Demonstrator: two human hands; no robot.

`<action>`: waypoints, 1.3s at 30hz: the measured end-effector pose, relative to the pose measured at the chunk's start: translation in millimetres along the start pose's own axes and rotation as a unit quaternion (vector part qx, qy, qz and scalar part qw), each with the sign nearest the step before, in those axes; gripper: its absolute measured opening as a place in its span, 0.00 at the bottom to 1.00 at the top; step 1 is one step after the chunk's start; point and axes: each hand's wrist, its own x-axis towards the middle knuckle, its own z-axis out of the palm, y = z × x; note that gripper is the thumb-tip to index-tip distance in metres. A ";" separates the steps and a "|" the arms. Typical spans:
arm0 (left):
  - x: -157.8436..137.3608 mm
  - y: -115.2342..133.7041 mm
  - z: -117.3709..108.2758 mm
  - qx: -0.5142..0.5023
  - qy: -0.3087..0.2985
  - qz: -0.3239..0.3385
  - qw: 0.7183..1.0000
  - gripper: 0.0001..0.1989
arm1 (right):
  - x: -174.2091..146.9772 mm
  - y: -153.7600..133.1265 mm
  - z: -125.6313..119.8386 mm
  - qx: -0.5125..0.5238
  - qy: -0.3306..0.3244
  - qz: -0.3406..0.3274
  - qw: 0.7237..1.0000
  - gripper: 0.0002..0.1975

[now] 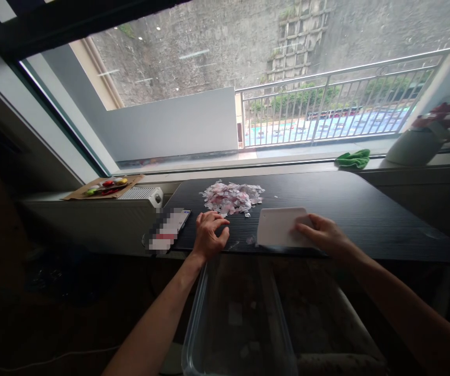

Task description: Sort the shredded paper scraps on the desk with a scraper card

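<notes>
From my head view, the fingers [311, 227] of my right hand [324, 234] are closed on the right edge of a white card [276, 227], slightly blurred there. The card is over the near part of the dark surface [307, 190], in front and to the right of a heap of paper scraps [232, 198]; I cannot tell whether its lower edge touches down. My left hand [210, 236] is half curled, thumb and forefinger apart, with nothing I can see in it, just beside the heap's near edge. Below the surface's front edge stands a clear bin [192, 324].

To handle this well, I'd judge a light, steady pinch and slow, low strokes best, since such flakes probably scatter easily.

I can read no writing: the card looks plain, and the phone's [180, 220] screen is mostly blocked out by pixelation.
</notes>
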 end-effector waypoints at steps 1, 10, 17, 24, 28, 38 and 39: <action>0.0 -0.3 0.2 0.000 0.001 0.000 1.000 0.07 | -1.1 0.9 5.7 0.011 -0.017 -0.005 1.000 0.11; 0.5 -1.7 0.5 0.002 0.000 -0.004 1.000 0.07 | 13.4 -1.3 17.1 -0.013 0.049 -0.018 0.999 0.08; 0.8 -1.4 0.6 -0.006 0.005 -0.005 1.000 0.07 | 1.1 -11.5 28.6 0.049 -0.017 0.029 0.998 0.08; 0.9 -1.7 0.8 -0.003 0.004 -0.007 1.000 0.07 | -4.4 -14.0 30.2 0.054 -0.055 0.020 0.997 0.14; 0.8 -1.0 0.2 -0.006 0.004 -0.011 1.000 0.07 | -3.8 -9.0 25.4 0.057 -0.039 -0.009 0.998 0.15; 0.2 0.2 0.7 0.000 -0.001 -0.017 1.000 0.07 | 7.6 -15.3 16.4 -0.041 0.079 -0.078 0.993 0.12; -0.1 -0.3 1.3 0.001 0.000 -0.017 1.000 0.07 | 12.3 -18.4 17.5 -0.065 0.110 -0.099 0.987 0.11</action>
